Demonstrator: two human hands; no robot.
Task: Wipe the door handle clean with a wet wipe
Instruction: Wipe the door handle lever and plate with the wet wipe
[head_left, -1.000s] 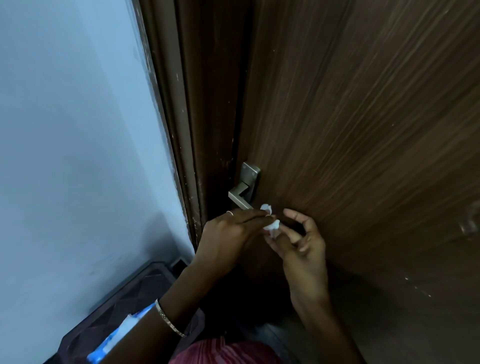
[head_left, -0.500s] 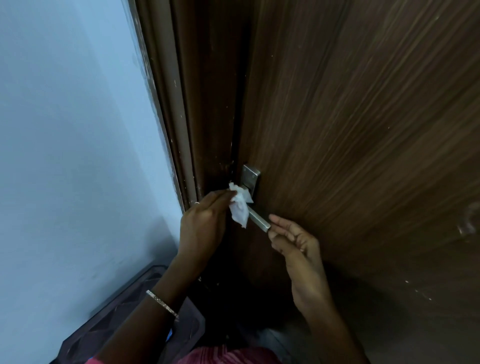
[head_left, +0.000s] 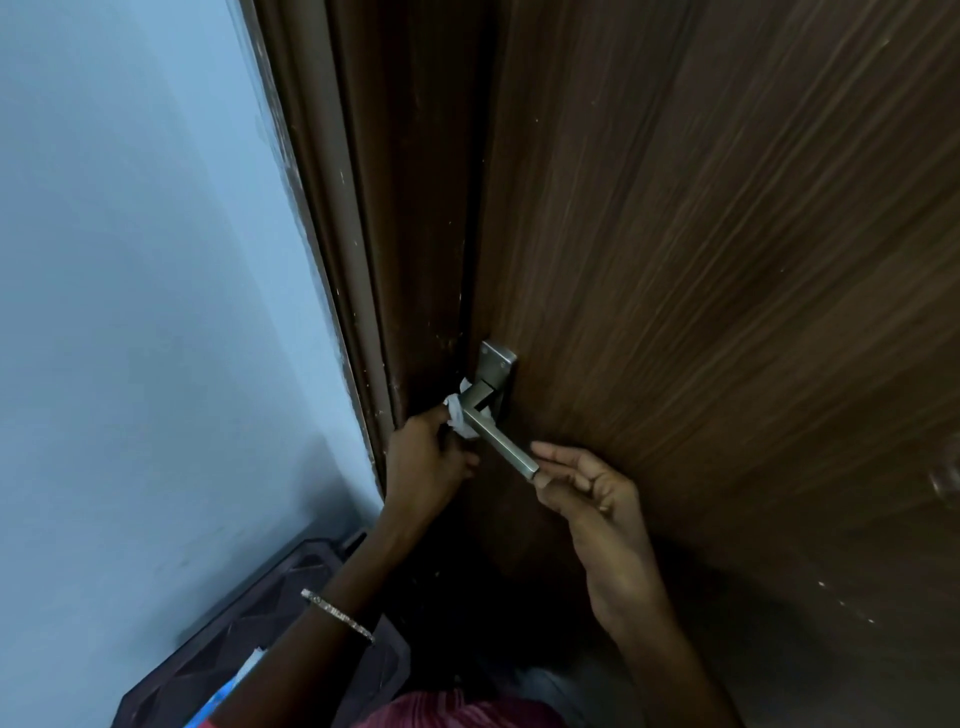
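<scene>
The left hand (head_left: 426, 460) pinches the wipe (head_left: 460, 415) against the handle (head_left: 498, 441) at its bend, just above the knuckles, apparently to scrub there, while the right hand (head_left: 597, 499) pinches the handle's free end, likely to steady it.

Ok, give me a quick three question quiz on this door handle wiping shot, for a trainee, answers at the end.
1. Which hand holds the wet wipe? A) left B) right C) neither
2. True or false: the wipe is at the free tip of the door handle.
3. What does the right hand hold?
Key: 1 A, the left hand. 2 false, it sits at the bend by the backplate. 3 the handle's free end.
</scene>
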